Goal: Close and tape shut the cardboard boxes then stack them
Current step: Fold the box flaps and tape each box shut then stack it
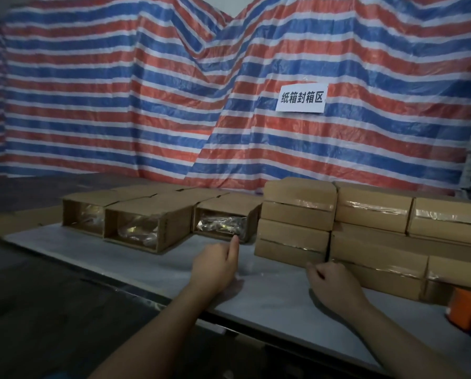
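Note:
Three open cardboard boxes lie on their sides on the white table (256, 296), open ends toward me with shiny wrapped goods inside: left (82, 217), middle (138, 231) and right (223, 220). My left hand (218, 262) hovers in front of the right open box, its index finger reaching to that box's lower front edge. Taped, closed boxes stand stacked on the right: a near stack (294, 228) and more beyond it (376, 242). My right hand (335, 283), fingers loosely curled and holding nothing, rests on the table at the base of the stack.
An orange tape dispenser (466, 307) sits at the table's right edge. A red, white and blue striped tarp (146, 91) hangs behind, with a white paper sign (301, 98) on it. The table's near edge runs diagonally below my arms.

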### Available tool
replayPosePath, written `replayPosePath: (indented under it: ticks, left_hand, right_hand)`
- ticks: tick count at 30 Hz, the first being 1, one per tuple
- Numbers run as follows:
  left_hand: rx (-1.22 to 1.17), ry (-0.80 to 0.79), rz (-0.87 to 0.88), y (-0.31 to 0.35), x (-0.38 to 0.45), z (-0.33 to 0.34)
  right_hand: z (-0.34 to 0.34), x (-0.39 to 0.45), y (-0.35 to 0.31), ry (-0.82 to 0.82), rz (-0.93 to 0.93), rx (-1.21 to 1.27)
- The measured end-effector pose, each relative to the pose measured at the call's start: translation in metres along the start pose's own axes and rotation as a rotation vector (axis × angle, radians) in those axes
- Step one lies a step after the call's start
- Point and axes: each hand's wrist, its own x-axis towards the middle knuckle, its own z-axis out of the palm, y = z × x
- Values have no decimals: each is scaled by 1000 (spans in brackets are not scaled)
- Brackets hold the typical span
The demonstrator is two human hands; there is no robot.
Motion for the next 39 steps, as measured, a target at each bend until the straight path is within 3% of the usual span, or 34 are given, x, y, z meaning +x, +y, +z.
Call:
replayPosePath:
  ticks: [6, 11, 15, 17, 20, 27, 36, 39]
  left_hand:
    - [-67, 146, 14, -2, 1, -2]
    - [-269, 285, -25, -16, 14, -16]
    - [-129, 402, 5, -52, 45, -64]
    - [54, 424, -32, -77, 62, -92]
    - [281, 395, -91, -115, 81, -126]
    - [764, 121, -116, -165, 95, -158]
    - [866, 11, -125, -202, 112, -151]
    - [854, 41, -116, -209, 115, -148]
  right_hand:
    - [4, 2, -9, 46, -131, -101]
    - [16, 29, -68, 16, -284, -133]
    - [55, 66, -145, -64, -364, -68]
    - [82, 86, -182, -125, -316, 66]
    - [118, 111, -226, -256, -288, 224]
    - [175, 143, -269, -258, -411, 28]
    - [195, 153, -272, -309, -421, 12]
    - [194, 149, -272, -299, -458, -29]
